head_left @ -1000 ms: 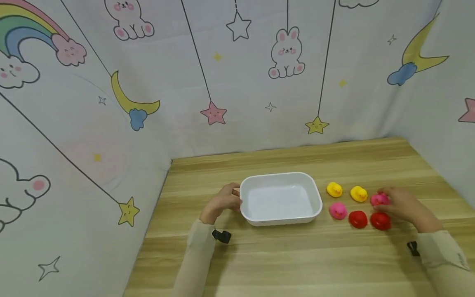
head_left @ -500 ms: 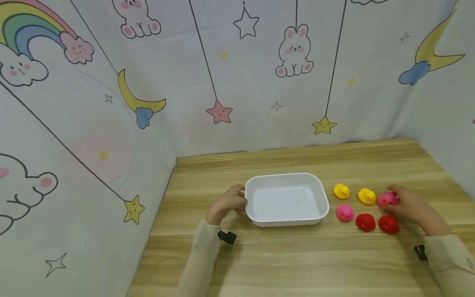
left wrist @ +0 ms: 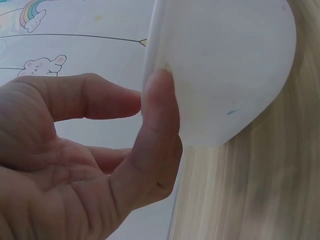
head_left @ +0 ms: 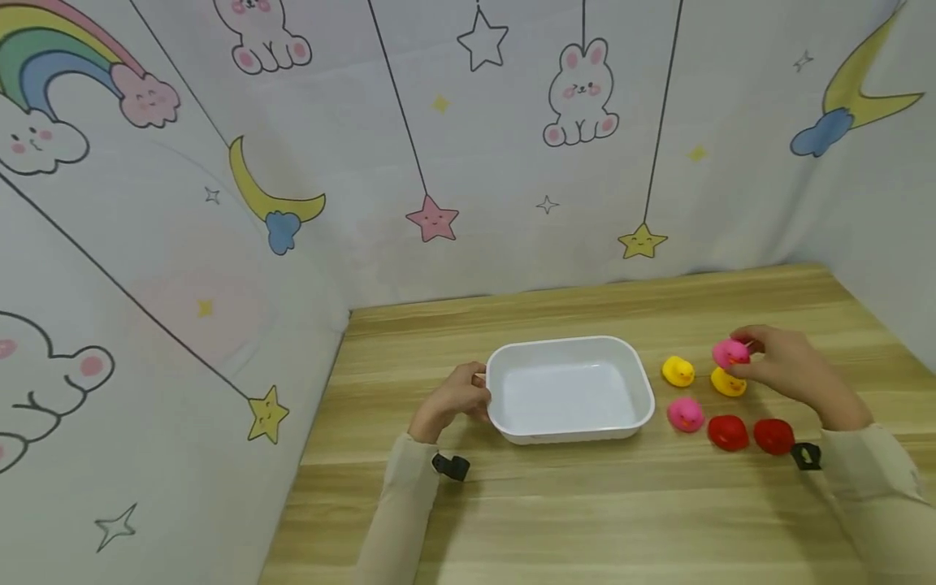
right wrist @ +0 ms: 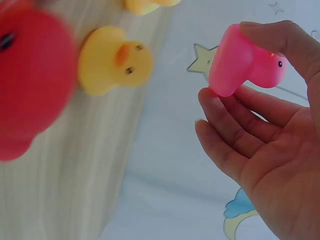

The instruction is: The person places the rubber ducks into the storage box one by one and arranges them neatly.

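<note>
My right hand (head_left: 793,366) pinches a pink rubber duck (head_left: 730,353) between thumb and fingertips. The duck is lifted and overlaps a yellow rubber duck (head_left: 729,382) in the head view. In the right wrist view, the held pink duck (right wrist: 245,65) lies on its side against the fingertips. With thumb and finger at its left rim, my left hand (head_left: 453,398) grips a white rectangular tray (head_left: 570,437). One fingertip (left wrist: 162,87) presses the tray's outer wall in the left wrist view. Nothing lies inside the tray.
Right of the tray sit another yellow duck (head_left: 678,371), a pink duck (head_left: 686,414) and two red ducks (head_left: 728,432). A patterned white cloth (head_left: 497,260) hangs behind and beside the wooden table (head_left: 585,512). Small black devices (head_left: 449,466) sit at the wrists.
My right hand has raised the pink duck off the table and carried it backward and slightly left, over the yellow duck. My left hand stays at the tray. The head view has shifted slightly.
</note>
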A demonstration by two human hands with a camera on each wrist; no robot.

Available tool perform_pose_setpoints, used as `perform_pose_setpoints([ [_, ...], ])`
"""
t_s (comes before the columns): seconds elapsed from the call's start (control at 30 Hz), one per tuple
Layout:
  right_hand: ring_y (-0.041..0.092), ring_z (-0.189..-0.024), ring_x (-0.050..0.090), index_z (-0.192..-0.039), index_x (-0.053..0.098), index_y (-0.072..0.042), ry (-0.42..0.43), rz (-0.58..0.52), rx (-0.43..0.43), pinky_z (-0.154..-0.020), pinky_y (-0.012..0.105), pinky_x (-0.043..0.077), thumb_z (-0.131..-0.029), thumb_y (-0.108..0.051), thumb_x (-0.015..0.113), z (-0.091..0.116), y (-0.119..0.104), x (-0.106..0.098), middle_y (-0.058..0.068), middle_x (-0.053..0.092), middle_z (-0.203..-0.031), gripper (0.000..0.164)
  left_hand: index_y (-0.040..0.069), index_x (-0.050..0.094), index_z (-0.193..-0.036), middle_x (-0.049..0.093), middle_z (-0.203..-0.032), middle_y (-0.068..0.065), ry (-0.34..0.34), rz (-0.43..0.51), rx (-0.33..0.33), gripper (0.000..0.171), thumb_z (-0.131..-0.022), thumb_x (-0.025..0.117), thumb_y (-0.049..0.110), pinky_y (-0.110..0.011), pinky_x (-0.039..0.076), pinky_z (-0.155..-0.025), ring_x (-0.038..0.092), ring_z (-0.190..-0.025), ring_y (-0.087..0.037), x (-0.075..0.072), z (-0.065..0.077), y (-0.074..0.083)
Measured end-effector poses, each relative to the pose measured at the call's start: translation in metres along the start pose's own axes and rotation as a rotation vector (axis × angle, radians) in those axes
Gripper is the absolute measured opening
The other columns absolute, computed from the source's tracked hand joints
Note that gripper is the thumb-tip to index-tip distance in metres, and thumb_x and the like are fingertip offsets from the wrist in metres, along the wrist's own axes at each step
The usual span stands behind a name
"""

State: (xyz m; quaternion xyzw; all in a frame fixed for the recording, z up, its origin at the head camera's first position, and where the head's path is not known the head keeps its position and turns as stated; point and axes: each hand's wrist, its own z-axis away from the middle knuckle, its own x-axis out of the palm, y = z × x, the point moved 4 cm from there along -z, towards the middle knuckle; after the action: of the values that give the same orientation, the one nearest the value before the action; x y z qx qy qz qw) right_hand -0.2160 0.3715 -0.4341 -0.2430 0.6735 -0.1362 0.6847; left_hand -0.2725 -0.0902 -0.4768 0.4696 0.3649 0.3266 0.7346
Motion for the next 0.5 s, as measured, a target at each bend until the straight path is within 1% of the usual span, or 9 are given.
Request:
perform_pose_setpoints([
  [0.1, 0.05, -0.105, 0.059, -0.125, 0.057, 0.015, 0.007, -0.007, -0.018, -0.085, 0.063, 0.054, -0.086, -0.023, 0.08, -0.007, -0.014, -0.001, 0.031, 0.065, -0.112, 0.059, -0.017, 0.042, -0.139, 0.054, -0.096, -0.019, -0.002, 0.006, 0.004, 0.062, -0.078, 0.054, -0.012, -0.038, 0.065, -0.062, 0.064, -0.072, -0.028, -0.001, 0.001, 0.002],
  [0.23, 0.047, -0.104, 0.06, -0.123, 0.061, 0.011, 0.024, -0.015, -0.06, -0.085, 0.062, 0.055, -0.084, -0.022, 0.082, -0.016, -0.036, -0.002, 0.028, 0.065, -0.114, 0.054, -0.017, 0.042, -0.138, 0.053, -0.093, -0.016, 0.004, 0.012, 0.008, 0.062, -0.077, 0.053, -0.013, -0.036, 0.065, -0.061, 0.063, -0.07, -0.026, -0.001, 0.002, 0.004],
  [0.37, 0.044, -0.105, 0.06, -0.122, 0.063, 0.009, 0.022, -0.041, -0.113, -0.086, 0.062, 0.055, -0.084, -0.022, 0.082, -0.026, -0.059, 0.001, 0.025, 0.066, -0.116, 0.052, -0.016, 0.043, -0.138, 0.056, -0.099, -0.021, 0.006, 0.006, 0.005, 0.063, -0.077, 0.054, -0.013, -0.039, 0.065, -0.065, 0.062, -0.069, -0.023, -0.001, 0.002, 0.004],
  [0.5, 0.04, -0.105, 0.06, -0.123, 0.065, 0.007, 0.011, -0.051, -0.143, -0.089, 0.061, 0.054, -0.084, -0.022, 0.083, -0.038, -0.077, 0.006, 0.02, 0.068, -0.114, 0.051, -0.015, 0.043, -0.139, 0.056, -0.102, -0.022, 0.014, 0.003, -0.002, 0.063, -0.077, 0.055, -0.013, -0.041, 0.065, -0.07, 0.061, -0.07, -0.022, -0.002, 0.002, 0.002],
])
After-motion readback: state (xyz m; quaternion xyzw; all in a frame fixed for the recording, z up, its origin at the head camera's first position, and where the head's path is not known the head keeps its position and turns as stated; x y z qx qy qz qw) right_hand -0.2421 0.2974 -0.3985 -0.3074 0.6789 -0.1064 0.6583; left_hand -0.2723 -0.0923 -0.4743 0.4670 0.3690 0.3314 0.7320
